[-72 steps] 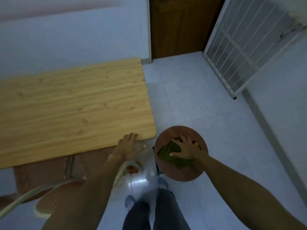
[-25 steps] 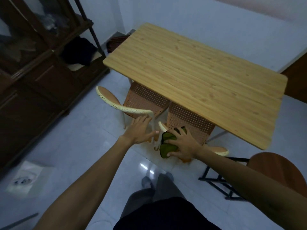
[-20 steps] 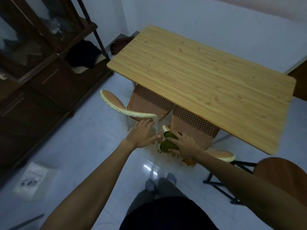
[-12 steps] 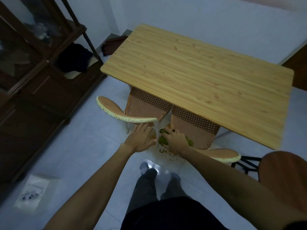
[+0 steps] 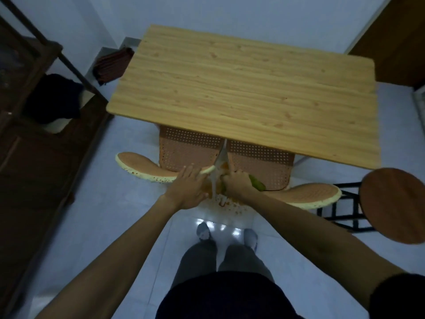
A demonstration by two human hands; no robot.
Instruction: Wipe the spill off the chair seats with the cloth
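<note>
A light wooden table (image 5: 248,88) is seen beyond the hands, set against a pale wall (image 5: 207,12). A dark wooden cabinet (image 5: 34,134) is placed far to their left. A round wooden stool (image 5: 395,203) stands to their right. The white tiled floor (image 5: 110,226) is dimly lit.

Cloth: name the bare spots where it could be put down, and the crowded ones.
Bare: the whole wooden table top; the round stool seat at right. Crowded: the gap between the two chairs, where the left hand, the right hand with the green cloth and the orange spill sit.
</note>
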